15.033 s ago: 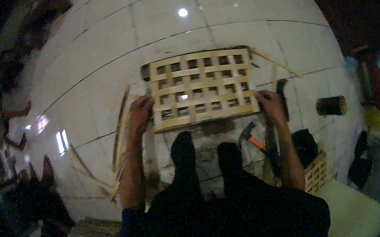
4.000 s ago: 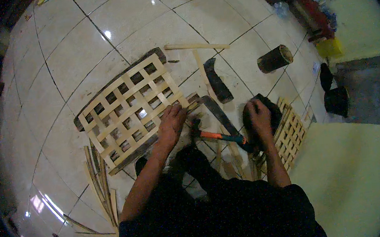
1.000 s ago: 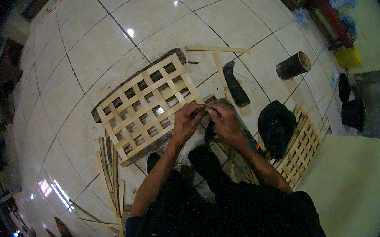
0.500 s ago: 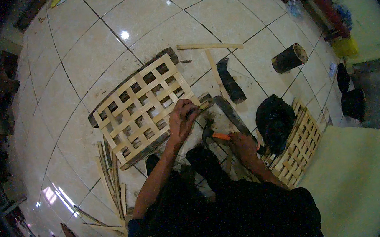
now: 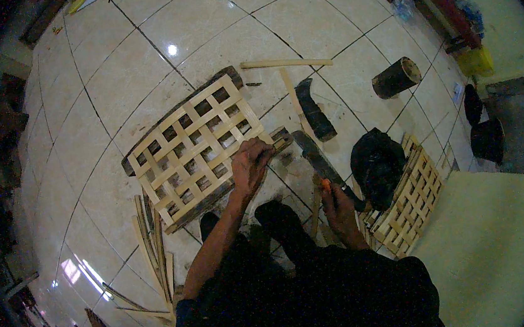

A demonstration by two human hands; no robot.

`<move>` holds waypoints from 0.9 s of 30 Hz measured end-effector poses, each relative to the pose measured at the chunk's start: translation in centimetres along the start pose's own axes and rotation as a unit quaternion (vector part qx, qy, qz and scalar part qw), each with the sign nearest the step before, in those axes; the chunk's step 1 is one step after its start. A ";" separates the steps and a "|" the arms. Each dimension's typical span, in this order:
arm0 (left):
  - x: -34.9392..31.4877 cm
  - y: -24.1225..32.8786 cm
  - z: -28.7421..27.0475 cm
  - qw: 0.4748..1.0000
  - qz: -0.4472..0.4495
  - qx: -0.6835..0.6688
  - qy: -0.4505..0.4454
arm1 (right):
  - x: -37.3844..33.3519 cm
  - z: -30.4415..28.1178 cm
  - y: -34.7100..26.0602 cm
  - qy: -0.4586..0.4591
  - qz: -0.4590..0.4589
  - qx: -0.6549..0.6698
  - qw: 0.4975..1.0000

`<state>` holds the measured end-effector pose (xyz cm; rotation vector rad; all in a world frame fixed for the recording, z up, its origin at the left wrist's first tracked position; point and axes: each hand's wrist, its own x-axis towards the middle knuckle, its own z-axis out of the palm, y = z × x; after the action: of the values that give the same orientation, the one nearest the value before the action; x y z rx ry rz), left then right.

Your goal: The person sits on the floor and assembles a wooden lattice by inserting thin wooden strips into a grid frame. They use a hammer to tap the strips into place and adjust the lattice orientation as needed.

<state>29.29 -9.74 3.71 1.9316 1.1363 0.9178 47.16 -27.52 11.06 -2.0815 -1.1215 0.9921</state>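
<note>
My left hand (image 5: 250, 164) rests at the near right edge of a woven bamboo lattice (image 5: 200, 141), its fingers pinched together. What they pinch, if anything, is too small to make out. Under the lattice lie dark wooden bars, and the end of one bar (image 5: 282, 137) sticks out beyond my fingertips. My right hand (image 5: 343, 217) is closed round a hammer (image 5: 326, 185), whose orange handle shows above the fist. The hammer's head is hard to make out against the dark blade of a machete (image 5: 319, 159) lying on the floor behind it.
A curved dark sheath-like piece (image 5: 315, 111) and loose bamboo strips (image 5: 287, 63) lie beyond. A dark cylinder (image 5: 396, 78) lies at far right. Near my right arm are a black plastic bag (image 5: 377, 168) and a second lattice (image 5: 412, 206). More strips (image 5: 145, 244) lie at left.
My right hand has turned the hammer from pointing left toward the lattice to pointing up and away, beside the machete. The left hand has stayed in nearly the same spot.
</note>
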 end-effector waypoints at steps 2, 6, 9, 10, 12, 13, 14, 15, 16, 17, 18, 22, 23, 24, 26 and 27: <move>0.1 0.3 -0.3 1.000 -0.005 0.002 -0.012 | 0.1 0.0 -0.3 -0.001 0.000 0.041 0.999; -0.1 -0.4 0.2 1.000 0.014 0.009 0.012 | 1.7 1.6 0.8 0.041 -0.162 -0.050 0.985; 0.0 -0.6 0.3 0.999 0.034 0.001 0.020 | 2.4 2.5 0.1 -0.020 -0.079 -0.086 0.993; 0.0 -0.5 -0.1 0.999 0.036 0.007 0.014 | 2.6 2.3 -1.4 -0.052 -0.037 -0.080 0.995; 0.1 0.4 -0.5 1.000 0.015 0.026 -0.005 | 2.8 2.6 -2.4 -0.058 -0.015 -0.071 0.996; 0.2 0.8 -0.6 0.999 0.004 0.035 -0.014 | 2.9 3.0 -2.5 -0.035 -0.039 -0.066 0.996; 0.2 0.9 -0.6 1.000 0.007 0.028 -0.009 | 2.9 3.2 -2.5 -0.012 -0.063 -0.059 0.996; 0.3 0.9 -0.5 1.000 0.009 0.022 -0.004 | 3.0 3.3 -1.8 0.000 -0.076 -0.084 0.994; 0.2 1.0 -0.4 1.000 0.012 0.015 0.001 | 3.2 3.4 -0.4 0.011 -0.089 -0.108 0.990; 0.0 0.5 0.2 0.998 -0.017 -0.055 0.014 | 3.4 3.5 0.6 0.026 -0.100 -0.133 0.986; -0.6 -0.8 0.8 0.991 -0.048 -0.115 0.035 | 3.9 4.3 1.5 -0.020 -0.083 -0.082 0.993; -1.0 -2.2 1.6 0.986 -0.060 -0.149 0.035 | 4.4 3.9 -0.7 -0.043 -0.055 -0.076 0.995; -0.6 -1.3 1.2 0.992 -0.041 -0.115 0.022 | 3.9 3.4 -1.7 -0.016 -0.059 -0.121 0.991; -0.2 -0.5 0.6 0.999 -0.005 -0.042 0.004 | 3.7 3.4 -1.4 0.021 -0.118 -0.131 0.984; -0.2 -0.5 0.8 0.986 -0.029 -0.162 0.012 | 3.5 3.5 0.2 0.056 -0.211 -0.150 0.964; -0.8 -1.8 1.9 0.932 -0.088 -0.350 0.038 | 3.6 3.8 1.3 0.053 -0.243 -0.159 0.955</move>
<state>29.90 -10.18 1.05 1.2036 0.8441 1.1149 46.02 -24.54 6.75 -1.9130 -1.7151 0.4795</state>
